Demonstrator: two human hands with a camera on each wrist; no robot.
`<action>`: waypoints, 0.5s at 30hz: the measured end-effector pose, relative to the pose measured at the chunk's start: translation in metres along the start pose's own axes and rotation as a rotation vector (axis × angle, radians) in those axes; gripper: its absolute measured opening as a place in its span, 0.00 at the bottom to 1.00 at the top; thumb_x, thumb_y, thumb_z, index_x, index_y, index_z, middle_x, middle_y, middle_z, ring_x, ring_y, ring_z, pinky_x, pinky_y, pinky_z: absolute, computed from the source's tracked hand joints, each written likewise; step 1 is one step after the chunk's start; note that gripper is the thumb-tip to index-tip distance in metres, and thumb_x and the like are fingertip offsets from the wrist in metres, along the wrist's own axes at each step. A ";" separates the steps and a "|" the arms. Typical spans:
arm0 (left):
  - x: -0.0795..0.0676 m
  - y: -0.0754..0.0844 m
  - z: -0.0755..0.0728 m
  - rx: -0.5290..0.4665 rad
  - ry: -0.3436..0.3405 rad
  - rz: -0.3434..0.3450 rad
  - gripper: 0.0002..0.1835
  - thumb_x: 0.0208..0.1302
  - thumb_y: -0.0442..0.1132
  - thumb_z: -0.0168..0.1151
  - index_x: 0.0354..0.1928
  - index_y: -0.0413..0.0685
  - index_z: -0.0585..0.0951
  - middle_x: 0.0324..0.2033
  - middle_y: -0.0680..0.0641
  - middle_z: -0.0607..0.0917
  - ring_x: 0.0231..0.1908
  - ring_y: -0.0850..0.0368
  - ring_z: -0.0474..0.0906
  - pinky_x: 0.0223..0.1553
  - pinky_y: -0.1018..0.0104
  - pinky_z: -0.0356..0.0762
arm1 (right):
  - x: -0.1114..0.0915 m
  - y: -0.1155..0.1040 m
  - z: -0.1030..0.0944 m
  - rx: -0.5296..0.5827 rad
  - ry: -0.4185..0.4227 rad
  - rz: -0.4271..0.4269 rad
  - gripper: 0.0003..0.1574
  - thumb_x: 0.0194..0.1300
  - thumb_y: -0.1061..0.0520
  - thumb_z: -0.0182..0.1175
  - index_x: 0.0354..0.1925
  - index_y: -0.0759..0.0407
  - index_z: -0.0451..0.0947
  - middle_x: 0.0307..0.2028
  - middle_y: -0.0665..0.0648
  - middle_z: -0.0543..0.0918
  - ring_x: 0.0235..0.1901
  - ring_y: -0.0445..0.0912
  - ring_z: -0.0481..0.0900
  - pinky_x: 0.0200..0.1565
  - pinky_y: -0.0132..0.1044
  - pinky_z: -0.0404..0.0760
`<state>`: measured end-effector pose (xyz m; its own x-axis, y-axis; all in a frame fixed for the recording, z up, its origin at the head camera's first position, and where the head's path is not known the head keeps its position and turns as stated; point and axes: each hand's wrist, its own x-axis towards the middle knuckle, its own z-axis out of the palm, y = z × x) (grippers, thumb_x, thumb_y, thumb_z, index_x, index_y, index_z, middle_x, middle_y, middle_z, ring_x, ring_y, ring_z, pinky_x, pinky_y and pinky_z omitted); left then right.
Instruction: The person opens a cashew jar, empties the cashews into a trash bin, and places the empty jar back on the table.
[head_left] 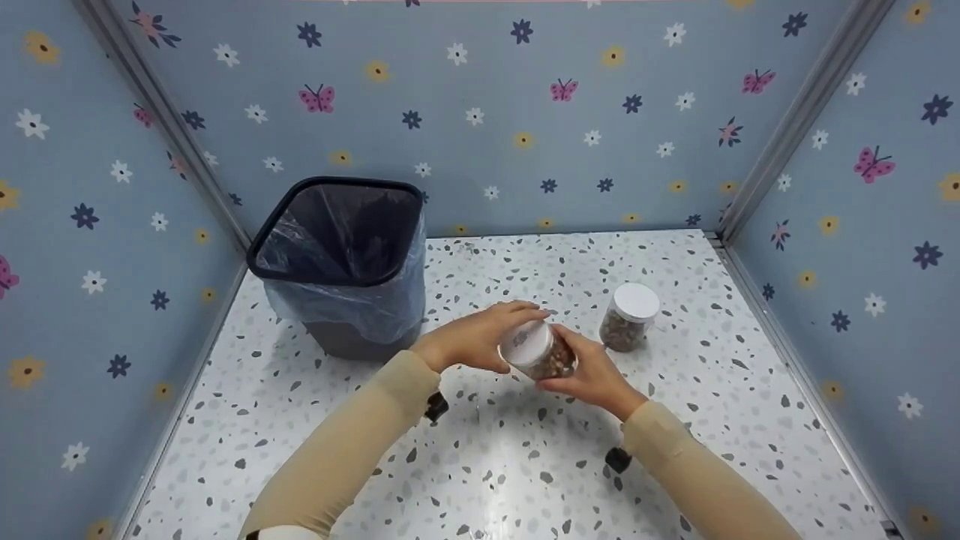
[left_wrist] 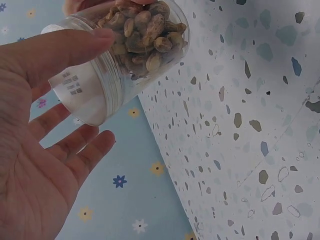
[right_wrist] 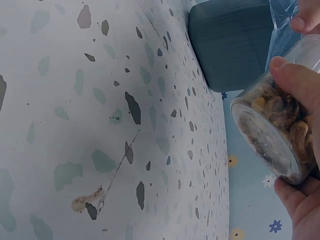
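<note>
near the centre of the head frame, a tilted clear jar (head_left: 556, 358) of brown pieces is grasped by the right hand (head_left: 592, 371), its fingers curled round the body. the left hand (head_left: 478, 337) has loosely spread fingers about the white lid (head_left: 527, 345). to the right, a second jar (head_left: 627, 324) stands on the worktop (head_left: 525, 499); a lined bin (head_left: 367, 309) stands upper left.

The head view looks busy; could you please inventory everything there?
Held jar: one, clear, white-lidded, near centre
Standing jar: one, clear, white-lidded, right
Bin: one, grey and black, left
Bag: one, bluish, in bin
Table: one, speckled white, beneath
Walls: three, patterned blue, back and sides
Metal strips: several, grey, wall edges
Sleeves: two, beige, lower foreground
Wrist devices: two, black, beside sleeves
Left hand: one, bare, at held jar's lid
Right hand: one, bare, gripping held jar
</note>
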<state>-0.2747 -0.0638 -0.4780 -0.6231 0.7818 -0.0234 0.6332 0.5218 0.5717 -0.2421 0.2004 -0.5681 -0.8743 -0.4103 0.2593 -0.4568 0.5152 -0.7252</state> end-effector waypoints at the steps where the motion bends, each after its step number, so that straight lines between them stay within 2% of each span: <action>1: 0.000 0.000 0.000 0.004 -0.004 0.005 0.57 0.55 0.26 0.80 0.85 0.59 0.64 0.85 0.45 0.63 0.83 0.42 0.61 0.76 0.44 0.74 | 0.000 0.000 0.000 0.003 0.000 0.003 0.61 0.51 0.54 0.88 0.77 0.65 0.70 0.67 0.64 0.84 0.64 0.57 0.84 0.67 0.58 0.83; 9: 0.003 0.001 -0.001 0.030 -0.014 0.040 0.53 0.55 0.23 0.76 0.83 0.59 0.69 0.82 0.46 0.67 0.82 0.44 0.63 0.76 0.46 0.74 | -0.001 0.001 0.001 0.002 0.001 0.010 0.61 0.53 0.51 0.87 0.78 0.63 0.70 0.67 0.62 0.84 0.64 0.55 0.84 0.66 0.58 0.83; 15: 0.005 0.000 0.001 0.037 0.001 0.041 0.51 0.55 0.27 0.80 0.82 0.56 0.71 0.80 0.47 0.71 0.78 0.47 0.68 0.75 0.49 0.75 | -0.001 0.001 0.000 0.002 -0.005 0.013 0.61 0.53 0.51 0.87 0.78 0.63 0.70 0.68 0.63 0.83 0.65 0.57 0.84 0.67 0.58 0.82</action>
<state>-0.2770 -0.0592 -0.4789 -0.5972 0.8021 0.0002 0.6746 0.5021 0.5412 -0.2416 0.2015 -0.5696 -0.8793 -0.4073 0.2469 -0.4452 0.5187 -0.7299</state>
